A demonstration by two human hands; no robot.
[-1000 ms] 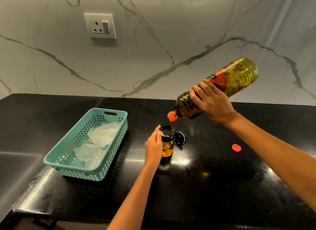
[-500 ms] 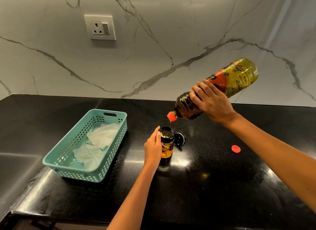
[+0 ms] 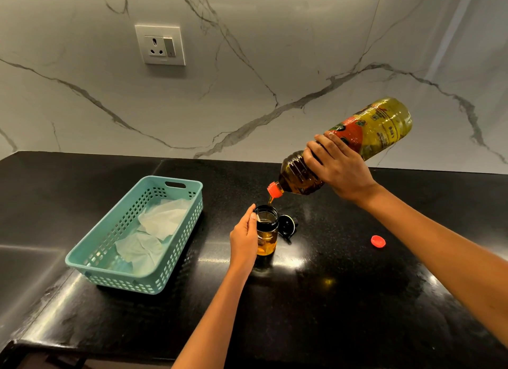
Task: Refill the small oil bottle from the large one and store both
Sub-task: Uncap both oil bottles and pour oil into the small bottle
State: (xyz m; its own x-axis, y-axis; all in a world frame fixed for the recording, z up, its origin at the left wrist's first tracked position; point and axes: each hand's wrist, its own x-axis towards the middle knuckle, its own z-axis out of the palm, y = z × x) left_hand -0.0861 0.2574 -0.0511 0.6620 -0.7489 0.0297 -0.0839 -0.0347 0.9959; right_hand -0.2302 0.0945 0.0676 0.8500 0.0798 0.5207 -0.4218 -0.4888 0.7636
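On the left of the black counter [image 3: 330, 300], a teal basket [image 3: 189, 188] holds crumpled white paper [image 3: 162, 220] and has not moved. Just right of it, the left hand [image 3: 243, 239] is wrapped around the small oil bottle [image 3: 266, 237], steadying it upright beside its black lid [image 3: 287, 226]. What has changed: 1 thin stream of oil [image 3: 270, 200] now runs from the tilted large bottle [image 3: 343, 149], gripped by the right hand [image 3: 339, 165], where 1 second ago none showed. Refilling has likely begun. Farther right lies the red cap [image 3: 378, 241].
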